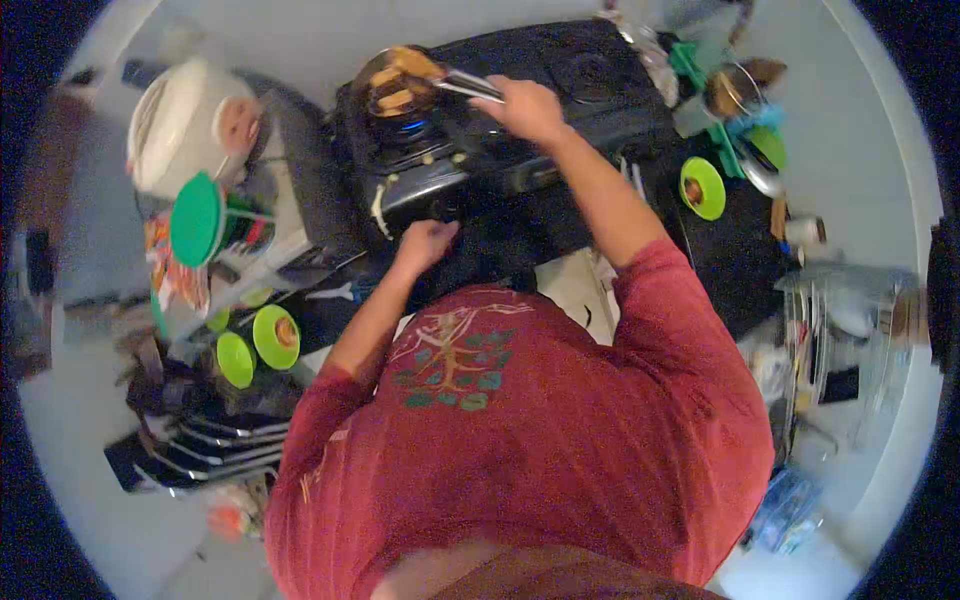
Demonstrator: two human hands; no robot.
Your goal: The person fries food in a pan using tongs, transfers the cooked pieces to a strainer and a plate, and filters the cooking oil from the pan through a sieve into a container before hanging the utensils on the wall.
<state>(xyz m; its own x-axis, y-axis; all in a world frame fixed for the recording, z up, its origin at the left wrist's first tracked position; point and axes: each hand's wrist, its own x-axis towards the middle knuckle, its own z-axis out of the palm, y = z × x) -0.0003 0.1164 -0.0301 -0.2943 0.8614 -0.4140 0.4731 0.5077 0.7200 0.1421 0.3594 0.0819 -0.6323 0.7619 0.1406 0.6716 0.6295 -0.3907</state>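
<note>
My right hand (532, 110) is closed around the metal handle of a frying pan (372, 78). Several brown and golden pieces of food (400, 92) lie in the pan, too blurred to name. Blue flame (411, 127) shows at the burner just below the pan. At the front of the black stove (530, 60), my left hand (425, 246) has its fingers pinched together on a dark stove knob, which they mostly hide. Pale spills mark the stove's front left corner.
On the left stand a white rice cooker (185, 125), a green-lidded container (198, 218) and lime-green bowls (276, 337). Another lime-green bowl (703, 188) sits on the right counter. Beyond it are a blurred strainer (733, 92) and a dish rack (840, 330).
</note>
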